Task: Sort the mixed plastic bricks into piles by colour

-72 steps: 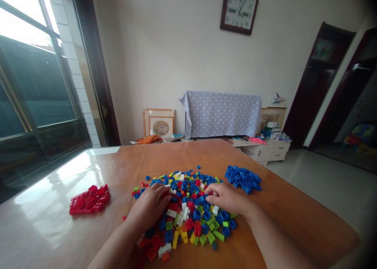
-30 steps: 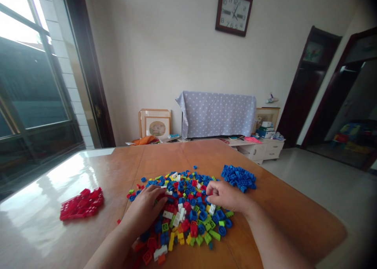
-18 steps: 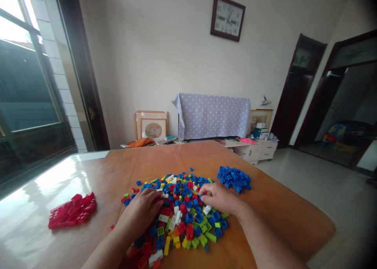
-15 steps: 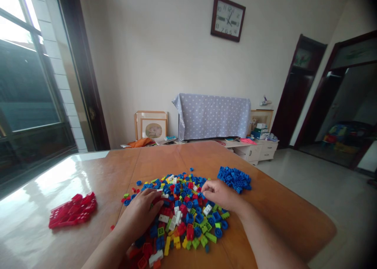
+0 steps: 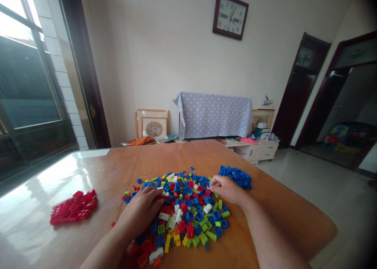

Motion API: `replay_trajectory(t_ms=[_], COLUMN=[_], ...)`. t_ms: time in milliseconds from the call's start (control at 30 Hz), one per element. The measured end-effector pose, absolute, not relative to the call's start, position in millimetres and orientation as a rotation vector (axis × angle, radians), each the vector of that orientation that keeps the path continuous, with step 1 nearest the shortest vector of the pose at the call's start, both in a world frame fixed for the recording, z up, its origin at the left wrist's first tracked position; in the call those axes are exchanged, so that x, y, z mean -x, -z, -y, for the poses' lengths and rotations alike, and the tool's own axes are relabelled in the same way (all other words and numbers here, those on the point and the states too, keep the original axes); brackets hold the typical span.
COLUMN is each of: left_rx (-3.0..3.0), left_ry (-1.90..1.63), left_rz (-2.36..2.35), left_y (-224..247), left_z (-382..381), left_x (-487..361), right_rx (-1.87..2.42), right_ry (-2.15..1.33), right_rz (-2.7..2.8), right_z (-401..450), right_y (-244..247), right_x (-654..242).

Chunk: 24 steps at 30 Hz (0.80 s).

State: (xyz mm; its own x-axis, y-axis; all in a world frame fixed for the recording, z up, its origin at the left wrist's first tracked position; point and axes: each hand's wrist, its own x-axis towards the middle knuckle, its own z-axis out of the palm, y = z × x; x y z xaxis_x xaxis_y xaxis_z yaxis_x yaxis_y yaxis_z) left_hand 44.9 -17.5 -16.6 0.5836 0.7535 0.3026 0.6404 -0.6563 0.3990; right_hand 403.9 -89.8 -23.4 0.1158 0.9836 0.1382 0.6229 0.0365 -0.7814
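A mixed pile of toy building bricks (image 5: 190, 229) in blue, red, green, yellow and white spreads over the table in front of me. My left hand (image 5: 144, 204) rests palm down on the pile's left side, thumb apart from the fingers and nothing visible in its grasp. At the pile's right edge, my right hand (image 5: 226, 188) has its fingers curled together; whatever is between the fingertips is hidden. Just beyond it lies a heap of blue bricks (image 5: 235, 175). Far to the left is a group of red pieces (image 5: 73, 209).
The brown glossy table (image 5: 279, 222) ends in a rounded edge on the right. Behind it stands a low white cabinet (image 5: 266, 150) beside something under a dotted cloth (image 5: 215, 116). A framed picture (image 5: 154, 128) leans on the wall.
My right hand has shifted slightly right, toward the blue heap, with its fingers still curled. My left hand stays almost in place on the pile.
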Motion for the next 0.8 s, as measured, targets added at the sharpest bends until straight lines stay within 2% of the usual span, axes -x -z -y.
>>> replay_trajectory(t_ms=[267, 433, 567, 800], left_rx=[-2.539, -2.541, -2.56, -2.568], left_ry=[-0.678, -0.664, -0.653, -0.652], left_rz=[-1.147, -1.142, -1.158, -1.145], left_y=[13.5, 12.3, 13.8, 16.6], left_z=[19.6, 19.9, 18.9, 16.8], left_x=[-46.6, -47.1, -46.1, -45.6], right_rx=[1.603, 1.661, 1.661, 1.818], right_ry=[-0.815, -0.789, -0.706, -0.343], right_rz=[1.667, 1.74, 1.698, 1.348], right_z=[99.2, 96.0, 92.8, 80.6], right_y=[12.8, 22.0, 25.8, 30.9], right_x=[-395.9, -386.0, -390.9, -446.2])
